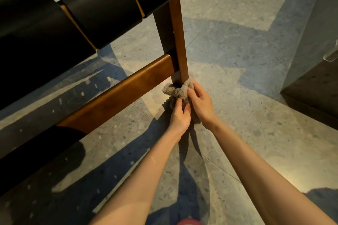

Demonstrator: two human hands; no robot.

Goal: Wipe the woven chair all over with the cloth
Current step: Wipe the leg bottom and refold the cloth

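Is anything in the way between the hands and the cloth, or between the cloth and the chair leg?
Nothing visible is. The left hand and right hand both grip the cloth, which is bunched right against the bottom of the wooden chair leg.

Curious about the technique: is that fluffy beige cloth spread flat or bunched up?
Bunched up: the fluffy beige cloth is wadded round the brown wooden chair leg, left hand and right hand gripping it.
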